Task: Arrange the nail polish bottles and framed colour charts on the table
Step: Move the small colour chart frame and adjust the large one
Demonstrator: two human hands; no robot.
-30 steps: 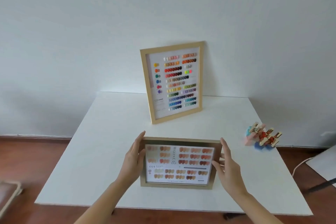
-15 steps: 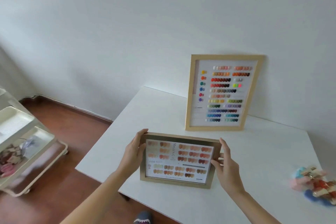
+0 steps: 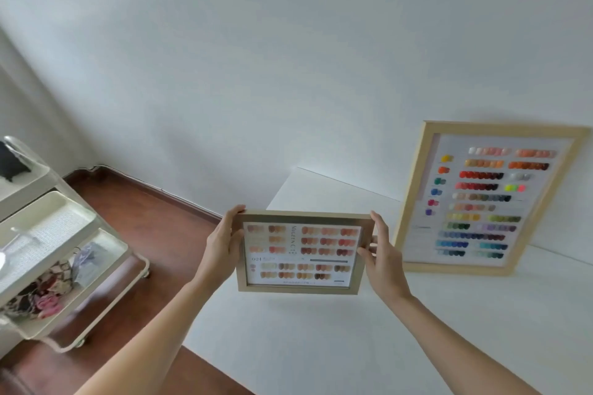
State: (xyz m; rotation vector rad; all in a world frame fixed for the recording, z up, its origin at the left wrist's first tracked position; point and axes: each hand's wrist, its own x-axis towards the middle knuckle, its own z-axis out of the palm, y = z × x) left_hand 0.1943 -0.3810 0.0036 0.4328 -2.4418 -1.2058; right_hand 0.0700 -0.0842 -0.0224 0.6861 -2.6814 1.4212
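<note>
A small wooden-framed colour chart (image 3: 301, 252) with rows of nude and orange swatches is held up in the air over the left corner of the white table (image 3: 369, 346). My left hand (image 3: 223, 242) grips its left edge and my right hand (image 3: 382, 253) grips its right edge. A larger framed colour chart (image 3: 481, 199) with many coloured swatch rows leans upright against the wall at the back right of the table. No nail polish bottles are in view.
A cream tiered trolley (image 3: 57, 253) stands on the wooden floor (image 3: 154, 228) at the left, its trays holding cloth-like items and a black object. A white wall (image 3: 288, 58) runs behind the table.
The small frame has risen off the table and moved left with both hands. My view has swung left, so the trolley now shows and the bottles have left the frame.
</note>
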